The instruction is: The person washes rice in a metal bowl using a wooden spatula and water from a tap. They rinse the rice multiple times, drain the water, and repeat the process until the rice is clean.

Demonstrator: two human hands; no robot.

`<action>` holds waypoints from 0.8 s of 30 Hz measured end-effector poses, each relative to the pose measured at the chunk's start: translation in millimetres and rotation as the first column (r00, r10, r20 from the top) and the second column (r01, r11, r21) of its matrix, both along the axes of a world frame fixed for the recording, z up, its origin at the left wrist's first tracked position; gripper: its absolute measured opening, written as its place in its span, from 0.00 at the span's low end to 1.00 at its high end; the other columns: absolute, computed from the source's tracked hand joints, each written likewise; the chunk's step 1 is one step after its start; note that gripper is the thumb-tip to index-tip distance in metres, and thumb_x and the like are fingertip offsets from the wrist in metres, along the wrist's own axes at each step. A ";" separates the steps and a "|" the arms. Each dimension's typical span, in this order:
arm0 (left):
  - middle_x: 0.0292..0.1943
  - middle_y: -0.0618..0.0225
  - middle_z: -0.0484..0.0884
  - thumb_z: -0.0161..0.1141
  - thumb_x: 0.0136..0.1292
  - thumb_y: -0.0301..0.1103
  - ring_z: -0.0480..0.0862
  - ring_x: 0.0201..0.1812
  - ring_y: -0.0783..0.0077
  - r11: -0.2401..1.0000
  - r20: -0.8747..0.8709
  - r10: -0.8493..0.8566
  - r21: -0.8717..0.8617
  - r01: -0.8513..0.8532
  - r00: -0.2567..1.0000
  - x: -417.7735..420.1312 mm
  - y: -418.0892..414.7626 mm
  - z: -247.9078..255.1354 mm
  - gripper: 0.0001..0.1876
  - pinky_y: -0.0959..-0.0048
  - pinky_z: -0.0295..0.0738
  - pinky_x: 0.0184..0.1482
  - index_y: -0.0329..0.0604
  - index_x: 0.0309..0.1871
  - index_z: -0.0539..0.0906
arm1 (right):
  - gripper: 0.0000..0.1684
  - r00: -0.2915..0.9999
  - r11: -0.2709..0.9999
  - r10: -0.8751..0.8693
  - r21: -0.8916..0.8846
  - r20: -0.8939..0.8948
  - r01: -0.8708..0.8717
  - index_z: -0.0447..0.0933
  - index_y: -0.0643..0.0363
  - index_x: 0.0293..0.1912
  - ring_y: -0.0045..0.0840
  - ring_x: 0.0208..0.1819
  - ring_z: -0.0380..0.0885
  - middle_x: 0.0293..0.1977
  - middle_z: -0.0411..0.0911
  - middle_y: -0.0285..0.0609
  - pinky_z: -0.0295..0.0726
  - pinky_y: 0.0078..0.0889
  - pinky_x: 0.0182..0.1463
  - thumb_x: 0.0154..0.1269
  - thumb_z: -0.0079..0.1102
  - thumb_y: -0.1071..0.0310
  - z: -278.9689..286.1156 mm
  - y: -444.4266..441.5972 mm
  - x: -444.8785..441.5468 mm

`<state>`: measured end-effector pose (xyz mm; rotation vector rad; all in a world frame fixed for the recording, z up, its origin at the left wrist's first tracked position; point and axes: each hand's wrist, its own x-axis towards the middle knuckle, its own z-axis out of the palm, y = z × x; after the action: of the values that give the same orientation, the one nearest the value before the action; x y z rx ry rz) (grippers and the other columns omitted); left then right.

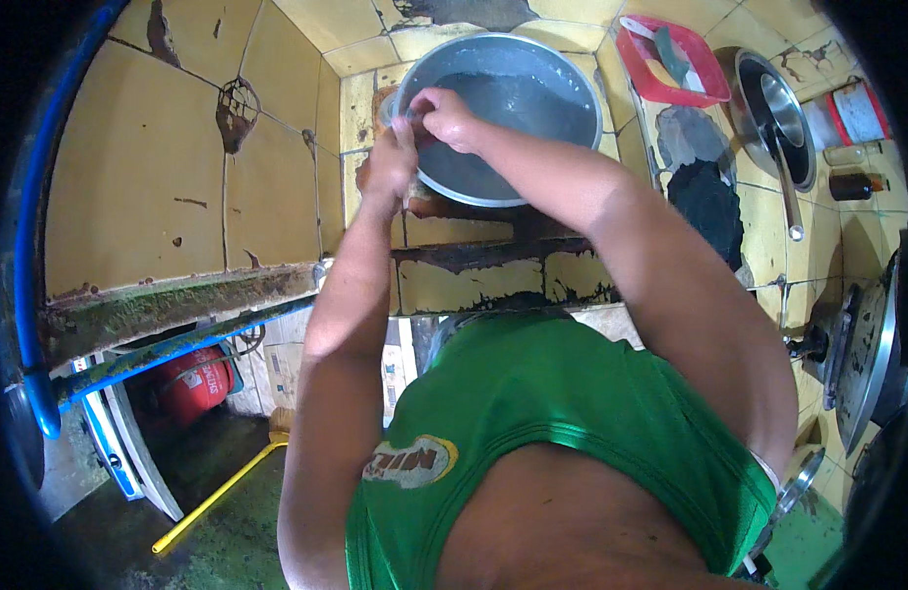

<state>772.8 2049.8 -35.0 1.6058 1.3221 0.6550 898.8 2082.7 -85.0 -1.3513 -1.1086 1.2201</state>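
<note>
A large round metal basin [564, 166] with cloudy water sits on the worn yellow tiles in front of me. At its left rim my left hand [392, 158] is raised, slightly blurred, with the thumb up. My right hand [448, 118] reaches over the water from the right, its fingers curled down close to the left thumb. A small pale, see-through shape [386, 110] shows just beyond the left hand; what it is cannot be made out. Whether either hand grips something is hidden by the fingers.
On the right ledge stand a red plastic tub [631, 63] with utensils, a metal pan [741, 125] with a ladle [785, 184], and a dark bottle [852, 187]. A tiled wall [137, 169] rises at left. Below lie a yellow-handled broom [218, 498] and a red gas cylinder [196, 383].
</note>
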 end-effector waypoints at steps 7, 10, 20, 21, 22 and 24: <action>0.43 0.59 0.80 0.47 0.66 0.39 0.77 0.45 0.65 0.988 0.207 0.149 -0.064 -0.138 0.967 4.9 61.5 -27.9 0.19 0.70 0.68 0.52 0.35 0.54 0.73 | 0.17 0.166 0.354 0.910 -0.505 0.380 -0.787 0.72 0.62 0.37 0.21 0.32 0.71 0.28 0.74 0.37 0.73 0.29 0.36 0.42 0.52 0.82 53.8 -72.4 82.0; 0.43 0.61 0.80 0.50 0.65 0.35 0.77 0.43 0.68 0.967 0.254 0.255 -0.068 -0.246 0.933 12.7 42.1 -20.4 0.17 0.70 0.69 0.49 0.36 0.53 0.74 | 0.16 -0.010 0.254 0.935 -0.693 0.353 -0.674 0.71 0.62 0.37 0.21 0.32 0.70 0.28 0.72 0.37 0.73 0.30 0.35 0.43 0.53 0.81 69.7 -72.2 91.6; 0.36 0.66 0.78 0.47 0.67 0.40 0.74 0.34 0.76 0.887 0.276 0.461 -0.135 -0.441 0.843 13.7 -1.1 -36.2 0.17 0.74 0.72 0.40 0.35 0.50 0.74 | 0.15 0.991 0.987 -0.098 -0.136 -0.086 0.085 0.68 0.61 0.37 0.27 0.33 0.73 0.30 0.71 0.41 0.74 0.30 0.32 0.47 0.60 0.78 25.5 -11.6 -2.4; 0.36 0.66 0.78 0.47 0.67 0.40 0.74 0.33 0.76 0.898 0.327 0.437 -0.109 -0.426 0.838 17.3 -2.9 -35.3 0.17 0.74 0.71 0.39 0.35 0.50 0.74 | 0.17 0.950 0.961 -0.274 -0.092 -0.152 0.262 0.66 0.61 0.38 0.27 0.31 0.73 0.31 0.71 0.43 0.74 0.28 0.30 0.48 0.60 0.79 24.7 1.1 4.7; 0.36 0.67 0.78 0.47 0.67 0.40 0.73 0.33 0.77 0.904 0.372 0.419 -0.080 -0.421 0.828 16.8 -8.5 -32.5 0.18 0.75 0.71 0.38 0.35 0.51 0.74 | 0.18 0.875 0.904 -0.425 -0.060 -0.230 0.423 0.64 0.62 0.39 0.27 0.28 0.73 0.32 0.71 0.45 0.75 0.27 0.28 0.49 0.59 0.80 22.9 15.4 8.0; 0.36 0.68 0.79 0.47 0.67 0.39 0.73 0.33 0.79 0.895 0.494 0.419 -0.084 -0.437 0.762 21.6 -15.3 -25.5 0.17 0.78 0.69 0.37 0.36 0.51 0.75 | 0.19 0.641 0.692 -0.683 -0.030 -0.352 0.721 0.62 0.62 0.40 0.27 0.24 0.73 0.33 0.70 0.46 0.75 0.25 0.23 0.50 0.59 0.81 14.8 44.6 25.2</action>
<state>794.5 2034.6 -60.5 1.0390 1.2795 1.2914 924.0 2127.3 -70.2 -1.2406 -0.3113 0.7323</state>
